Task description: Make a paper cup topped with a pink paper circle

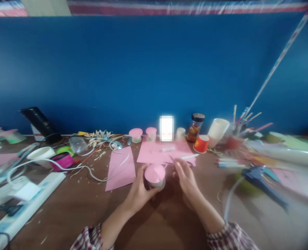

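My left hand point(140, 189) is closed around a small cup point(159, 184) topped with a pink paper disc point(155, 173), above the brown table. The disc has a fold or seam running from its middle and covers the cup's mouth. To the right, apart from the cup, my right hand point(186, 178) has its fingers stretched forward at the near edge of a pink paper sheet point(148, 154). A thin dark thing near those fingertips is too blurred to name. Just beyond that hand lies a white stick-like piece point(190, 156).
Pink-topped cups point(135, 135) stand by the blue wall. A lidded jar point(195, 127), red paper cup point(201, 143) and white cup point(218, 132) are at back right. A glue gun point(264, 184) lies right; a power strip point(31, 208) and white cable point(86, 168) lie left.
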